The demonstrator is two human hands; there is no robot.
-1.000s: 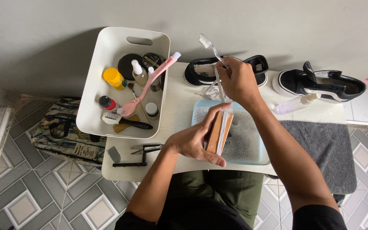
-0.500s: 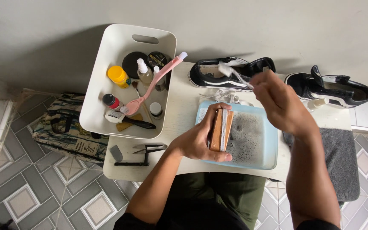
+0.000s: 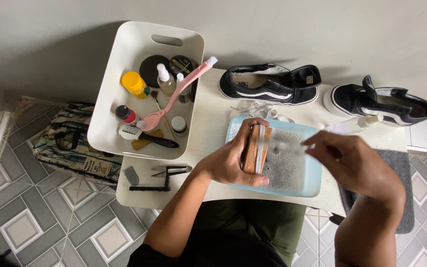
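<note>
Wooden brush (image 3: 256, 148) gripped in left hand (image 3: 233, 158) over soapy blue basin (image 3: 312, 183), right hand (image 3: 354, 160) pinching blurred toothbrush (image 3: 285, 145)

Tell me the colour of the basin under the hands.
Light blue basin, holding foamy water; head view.

We take this for a home corner set up for shoe cleaning. A small white table (image 3: 213, 133) stands against a plain grey wall on patterned grey floor tiles (image 3: 50, 222). On the table sit two black sneakers (image 3: 268, 85), a basin of foamy water (image 3: 292, 168) and a white caddy (image 3: 119, 99) of brushes and bottles; a printed bag (image 3: 70, 148) lies beside the table.
</note>
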